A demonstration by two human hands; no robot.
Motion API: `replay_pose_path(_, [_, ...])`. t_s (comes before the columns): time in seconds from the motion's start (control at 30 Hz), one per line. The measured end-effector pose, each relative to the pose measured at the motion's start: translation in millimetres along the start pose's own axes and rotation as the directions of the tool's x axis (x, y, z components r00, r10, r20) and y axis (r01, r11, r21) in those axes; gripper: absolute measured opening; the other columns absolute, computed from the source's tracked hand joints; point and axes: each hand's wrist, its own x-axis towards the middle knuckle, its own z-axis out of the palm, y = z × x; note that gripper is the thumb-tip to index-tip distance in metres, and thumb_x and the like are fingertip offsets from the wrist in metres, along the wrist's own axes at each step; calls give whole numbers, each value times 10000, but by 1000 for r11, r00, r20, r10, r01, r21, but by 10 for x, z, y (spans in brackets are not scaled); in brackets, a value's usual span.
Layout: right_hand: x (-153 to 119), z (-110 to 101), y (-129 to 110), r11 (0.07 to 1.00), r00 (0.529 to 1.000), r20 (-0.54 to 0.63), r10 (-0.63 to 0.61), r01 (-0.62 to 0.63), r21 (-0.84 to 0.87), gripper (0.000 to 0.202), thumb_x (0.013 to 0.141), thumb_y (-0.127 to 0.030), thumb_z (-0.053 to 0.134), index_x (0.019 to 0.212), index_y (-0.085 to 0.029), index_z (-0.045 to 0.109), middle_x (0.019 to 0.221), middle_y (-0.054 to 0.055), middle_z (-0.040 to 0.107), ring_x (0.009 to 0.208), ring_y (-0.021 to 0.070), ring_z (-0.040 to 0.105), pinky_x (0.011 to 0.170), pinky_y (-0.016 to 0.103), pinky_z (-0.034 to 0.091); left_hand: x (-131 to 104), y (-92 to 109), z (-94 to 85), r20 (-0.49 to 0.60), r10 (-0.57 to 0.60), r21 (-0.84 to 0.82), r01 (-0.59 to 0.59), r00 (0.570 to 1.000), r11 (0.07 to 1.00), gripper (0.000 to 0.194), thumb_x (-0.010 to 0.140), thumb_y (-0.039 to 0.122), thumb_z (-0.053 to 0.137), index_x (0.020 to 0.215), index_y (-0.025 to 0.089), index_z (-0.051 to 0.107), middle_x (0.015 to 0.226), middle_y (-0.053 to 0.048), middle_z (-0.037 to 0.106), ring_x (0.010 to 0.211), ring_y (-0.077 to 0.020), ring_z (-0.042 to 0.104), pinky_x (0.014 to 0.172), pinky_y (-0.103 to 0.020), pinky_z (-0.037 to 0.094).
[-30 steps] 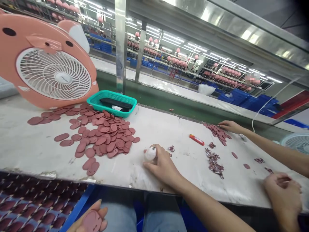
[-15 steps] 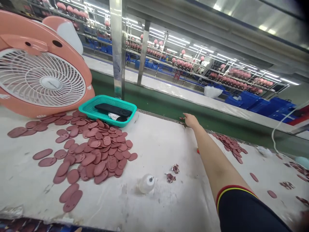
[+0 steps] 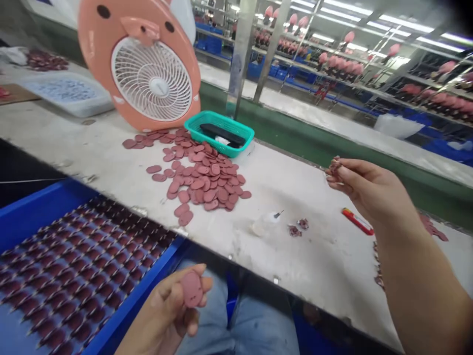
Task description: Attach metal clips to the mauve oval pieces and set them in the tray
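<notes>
Probably light and stiff, best taken by its rim, the disc [image 3: 192, 289] is pinched between fingers of the left hand [image 3: 164, 303], a cluster [image 3: 335, 166] between those of the right hand [image 3: 380, 190].

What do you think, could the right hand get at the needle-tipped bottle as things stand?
Probably yes: only two low clusters lie beside the needle-tipped bottle, and nothing tall blocks the right hand, though its fingers hold a brown piece.
</notes>
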Motion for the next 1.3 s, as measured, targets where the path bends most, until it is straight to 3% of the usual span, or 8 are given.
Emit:
replay_pose_path(0.1, [-905, 354, -393, 994, 979, 204, -17, -5, 111, 214, 829, -443, 792, 954, -284, 722, 910, 4, 752, 754, 141, 731, 605, 212, 609, -179, -9, 5, -2, -30, 4, 30, 1000, 1000, 392, 551, 501, 937, 829, 238, 852, 735, -58, 795, 580, -121, 644, 463, -144, 487])
replay_pose_path(0.2, [-1609, 787, -634, 955, 848, 526, -58, -107, 278, 76, 900, -294, 744, 973, -311, 728, 913, -11, 768, 767, 124, 735, 698, 228, 616, -275, -9, -72, 47, -78, 31, 77, 996, 997, 414, 525, 526, 940, 813, 243, 850, 749, -52, 791, 596, -115, 634, 481, -143, 492])
replay_pose_path(0.27, [-1881, 1017, -691, 956, 811, 572, -123, -57, 286, 98, 889, -260, 753, 981, -292, 740, 886, -3, 743, 777, 127, 711, 716, 235, 594, -298, -17, -131, 121, -119, 55, 113, 985, 992, 418, 533, 542, 934, 819, 248, 852, 708, -38, 769, 575, -107, 604, 485, -148, 492])
replay_pose_path(0.33, [-2019, 1150, -699, 961, 814, 556, -170, 13, 275, 97, 882, -231, 755, 972, -264, 744, 846, -4, 722, 735, 119, 682, 692, 233, 567, -300, -32, -188, 206, -139, 86, 124, 969, 989, 428, 570, 560, 914, 844, 237, 853, 657, -21, 725, 550, -93, 559, 488, -146, 487])
replay_pose_path(0.47, [-2093, 1193, -698, 959, 827, 509, -240, 120, 258, 123, 885, -192, 751, 1001, -232, 736, 848, 1, 736, 709, 111, 681, 684, 227, 555, -294, -70, -271, 270, -140, 131, 107, 953, 986, 409, 647, 556, 880, 861, 210, 849, 668, -23, 694, 587, -97, 547, 490, -131, 471])
replay_pose_path(0.7, [-2098, 1203, -747, 945, 784, 531, -321, 232, 230, 111, 871, -152, 757, 971, -193, 736, 813, 0, 748, 711, 107, 686, 670, 206, 546, -323, -85, -277, 285, -150, 114, 122, 947, 986, 318, 685, 513, 875, 693, 201, 815, 661, -21, 679, 610, -102, 562, 497, -133, 481])
replay_pose_path(0.87, [-2078, 1214, -747, 935, 766, 536, -356, 288, 209, 118, 867, -141, 757, 972, -189, 736, 819, 3, 753, 714, 108, 685, 662, 209, 544, -334, -106, -296, 279, -170, 112, 144, 945, 983, 306, 704, 487, 872, 688, 189, 807, 725, -35, 712, 635, -103, 583, 503, -130, 484])
replay_pose_path(1.3, [-2021, 1215, -737, 960, 735, 617, -280, 201, 196, 63, 875, -159, 742, 923, -199, 734, 805, -6, 760, 701, 112, 700, 646, 215, 542, -324, -152, -302, 241, -224, 55, 217, 944, 975, 261, 717, 438, 879, 757, 189, 812, 689, -15, 660, 635, -94, 580, 493, -112, 465])
